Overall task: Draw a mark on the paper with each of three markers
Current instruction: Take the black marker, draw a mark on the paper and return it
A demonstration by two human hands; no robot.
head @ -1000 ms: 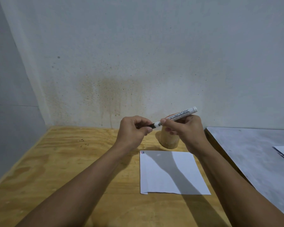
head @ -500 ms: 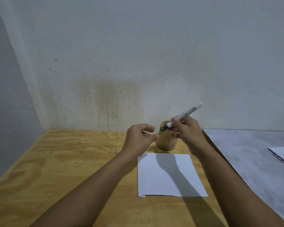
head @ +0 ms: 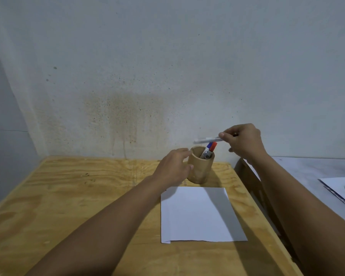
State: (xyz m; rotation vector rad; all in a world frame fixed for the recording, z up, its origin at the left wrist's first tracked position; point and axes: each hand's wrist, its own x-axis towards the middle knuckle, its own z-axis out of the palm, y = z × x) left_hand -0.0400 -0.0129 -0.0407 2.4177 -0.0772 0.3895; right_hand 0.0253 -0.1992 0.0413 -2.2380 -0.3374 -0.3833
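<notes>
My right hand (head: pixel 244 143) pinches a white marker (head: pixel 208 139), held nearly level and blurred, just above a wooden cup (head: pixel 200 172). Two markers stand in that cup, one with a red cap (head: pixel 213 146) and one with a blue cap (head: pixel 209 145). My left hand (head: pixel 173 166) curls around the cup's left side, thumb on its wall and fingers at its rim. A white sheet of paper (head: pixel 197 214) lies flat on the wooden table in front of the cup. My left wrist covers its top left corner.
The plywood table (head: pixel 78 196) ends at a stained wall behind the cup. A grey surface (head: pixel 311 172) adjoins it on the right, with another sheet of paper (head: pixel 343 188) on it. A dark gap separates the two tables.
My hands came apart from the marker's end. The right hand carried the marker up and to the right above the cup, while the left hand dropped onto the cup's side.
</notes>
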